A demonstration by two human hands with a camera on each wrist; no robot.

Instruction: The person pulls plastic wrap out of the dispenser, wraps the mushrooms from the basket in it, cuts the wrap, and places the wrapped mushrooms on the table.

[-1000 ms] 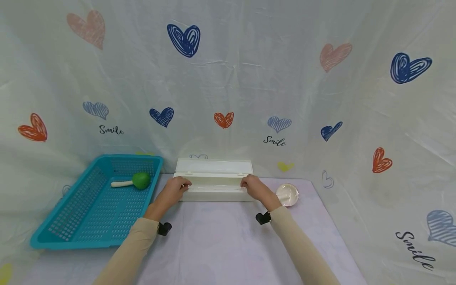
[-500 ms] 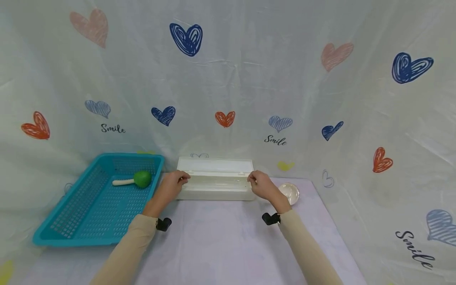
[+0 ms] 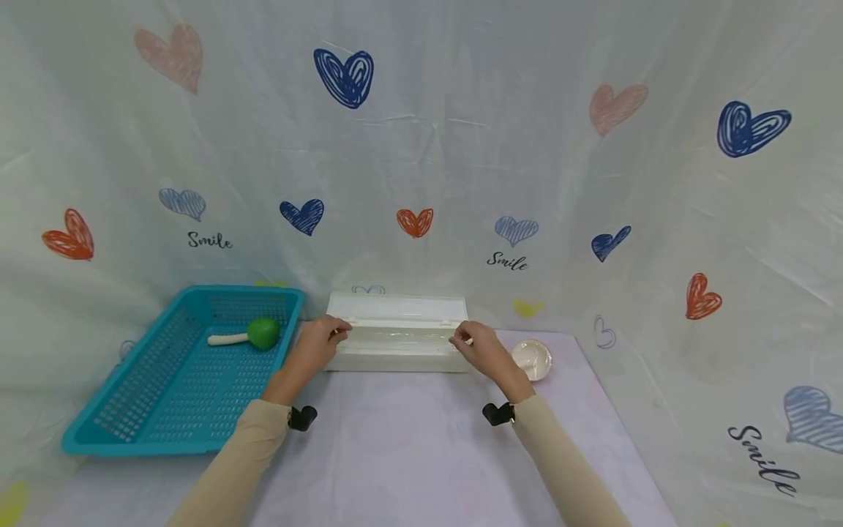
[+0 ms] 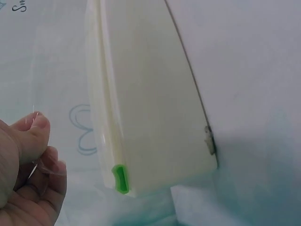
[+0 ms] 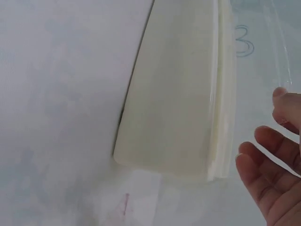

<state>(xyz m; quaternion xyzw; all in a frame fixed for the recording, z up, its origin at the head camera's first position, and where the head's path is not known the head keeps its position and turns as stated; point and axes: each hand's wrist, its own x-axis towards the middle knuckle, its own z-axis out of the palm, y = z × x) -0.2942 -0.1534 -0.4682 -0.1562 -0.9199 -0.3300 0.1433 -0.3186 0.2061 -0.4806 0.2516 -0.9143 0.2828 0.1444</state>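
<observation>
A long white cling film dispenser (image 3: 398,362) sits at the back of the table, its lid (image 3: 396,307) raised. Behind its left end, my left hand (image 3: 317,345) pinches a clear sheet of cling film (image 4: 35,84) between thumb and forefinger, and a fold of film shows at the lower fingers. At the right end, my right hand (image 3: 486,350) pinches the film's other side with thumb and forefinger; the remaining fingers are spread loosely. The film stretches thinly between both hands above the box. A green slider (image 4: 121,179) shows at the box's left end.
To the left stands a blue perforated basket (image 3: 132,446) holding a round green item with a white handle (image 3: 263,333). A small pale bowl (image 3: 535,356) with a shiny surface sits close to my right forearm. A heart-printed sheet (image 3: 415,146) hangs behind the table.
My left hand has shifted slightly up and left. The right hand went outward to the right, then came a little back toward the box. The basket and bowl stay in place.
</observation>
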